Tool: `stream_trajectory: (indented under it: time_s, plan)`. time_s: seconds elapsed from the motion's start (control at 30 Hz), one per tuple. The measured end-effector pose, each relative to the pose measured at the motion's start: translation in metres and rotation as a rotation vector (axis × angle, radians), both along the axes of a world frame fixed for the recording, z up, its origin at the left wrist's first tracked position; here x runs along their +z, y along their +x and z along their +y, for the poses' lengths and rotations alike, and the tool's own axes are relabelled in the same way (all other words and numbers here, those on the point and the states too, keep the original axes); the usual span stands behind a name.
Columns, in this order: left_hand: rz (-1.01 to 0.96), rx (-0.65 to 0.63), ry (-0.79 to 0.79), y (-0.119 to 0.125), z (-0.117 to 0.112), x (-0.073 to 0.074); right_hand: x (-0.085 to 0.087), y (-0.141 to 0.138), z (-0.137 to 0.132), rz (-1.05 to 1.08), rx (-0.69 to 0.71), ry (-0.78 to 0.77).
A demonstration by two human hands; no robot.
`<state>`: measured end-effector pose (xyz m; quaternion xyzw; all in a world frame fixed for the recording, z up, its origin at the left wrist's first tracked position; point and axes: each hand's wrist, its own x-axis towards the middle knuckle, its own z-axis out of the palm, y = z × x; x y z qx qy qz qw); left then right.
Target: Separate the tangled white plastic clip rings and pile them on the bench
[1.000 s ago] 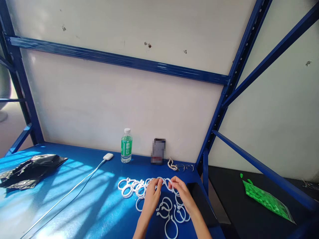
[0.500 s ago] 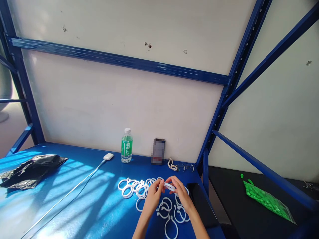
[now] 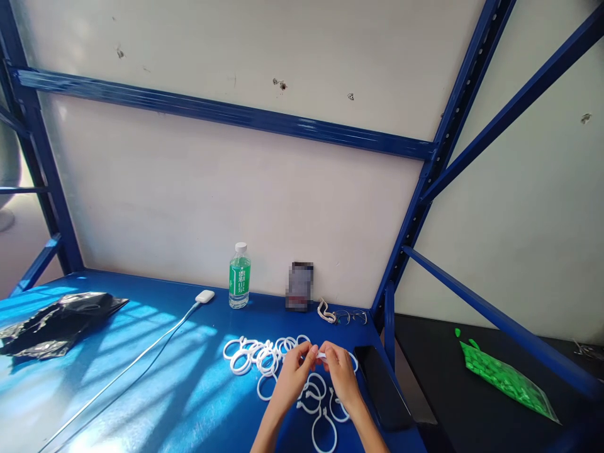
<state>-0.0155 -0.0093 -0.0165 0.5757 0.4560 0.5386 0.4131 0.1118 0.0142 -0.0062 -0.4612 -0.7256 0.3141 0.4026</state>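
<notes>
1. Here, the left hand [image 3: 293, 376] and the right hand [image 3: 340, 376] meet low in the middle of the view, over the near right part of the blue desk [image 3: 141, 390], with their fingertips very close together.
2. Both hands are closed in a pinch on one white ring [image 3: 322, 356]. The left hand grips its left end and the right hand grips its right end, so only a short piece of it shows between the fingertips.
3. I cannot tell whether this ring touches the desk or is lifted a little above it.
4. Many other loose rings [image 3: 257, 357] lie on the desk. A dense row of them is just to the left of the left hand, and some more lie under and in front of both hands.
5. A dark flat object [image 3: 383, 390] lies near the right edge of the desk, just beside the right hand.
6. At the back, against the wall, a water bottle [image 3: 240, 277] with a green label stands upright. To the right of it are a small blurred item [image 3: 300, 286] and a pair of glasses [image 3: 350, 316].
7. A white charger [image 3: 204, 296] lies left of the bottle, and its cable [image 3: 127, 371] runs across the desk toward the near left.
8. A black plastic bag [image 3: 56, 321] lies on the far left of the desk.
9. Beyond the blue rack post [image 3: 401, 251], on a black surface [image 3: 448, 390], lies a clear bag of green pieces [image 3: 503, 377], well apart from the hands.
</notes>
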Motion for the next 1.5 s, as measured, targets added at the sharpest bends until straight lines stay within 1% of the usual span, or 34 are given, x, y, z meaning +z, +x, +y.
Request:
stream_trajectory:
  time_s: [0.13, 0.3, 0.4, 0.47, 0.53, 0.6, 0.67, 0.73, 0.8, 0.87, 0.97, 1.07, 1.2, 1.27, 1.33, 1.4, 1.5]
  plan:
    - [-0.03, -0.037, -0.011, 0.0, 0.0, 0.001, 0.004, 0.001, -0.002, -0.025, -0.025, 0.005]
    - [-0.071, -0.085, -0.022, -0.001, -0.001, 0.002, 0.004, 0.001, -0.002, -0.026, -0.019, 0.018]
    - [-0.074, -0.062, -0.02, -0.001, 0.0, 0.001, 0.003, -0.001, -0.003, -0.001, -0.011, 0.053]
    - [-0.055, -0.024, -0.022, -0.001, 0.001, 0.0, 0.003, -0.002, -0.004, -0.004, -0.002, 0.063]
    - [-0.013, 0.038, -0.016, -0.001, 0.002, -0.002, 0.002, -0.003, -0.006, -0.036, 0.002, 0.056]
    - [0.057, 0.127, 0.002, -0.002, 0.003, -0.005, 0.002, -0.002, -0.006, -0.068, -0.015, 0.048]
    - [0.156, 0.263, 0.026, -0.005, 0.004, -0.009, 0.002, 0.0, -0.004, -0.081, -0.059, 0.07]
    - [0.273, 0.426, 0.047, -0.008, 0.004, -0.013, 0.003, 0.004, -0.002, -0.112, -0.077, 0.118]
    - [0.395, 0.572, 0.072, -0.012, 0.004, -0.016, 0.004, 0.008, 0.0, -0.206, -0.019, 0.176]
    - [0.518, 0.668, 0.09, -0.015, 0.004, -0.019, 0.004, 0.011, -0.001, -0.332, 0.101, 0.216]
    - [0.715, 0.764, 0.075, -0.017, 0.004, -0.023, 0.002, 0.014, -0.005, -0.463, 0.238, 0.213]
    - [0.868, 0.829, 0.034, -0.017, 0.003, -0.024, -0.004, 0.015, -0.007, -0.525, 0.279, 0.171]
    - [0.945, 0.851, -0.002, -0.016, 0.0, -0.024, -0.013, 0.017, -0.005, -0.57, 0.285, 0.146]
    - [0.937, 0.854, 0.008, -0.016, 0.0, -0.023, -0.014, 0.017, -0.004, -0.577, 0.28, 0.156]
    - [0.889, 0.842, 0.047, -0.016, 0.001, -0.022, -0.013, 0.017, -0.003, -0.565, 0.28, 0.173]
    - [0.808, 0.78, 0.111, -0.016, 0.002, -0.02, -0.008, 0.015, -0.004, -0.539, 0.265, 0.195]
    - [0.666, 0.631, 0.189, -0.013, 0.003, -0.018, 0.002, 0.012, -0.005, -0.498, 0.217, 0.232]
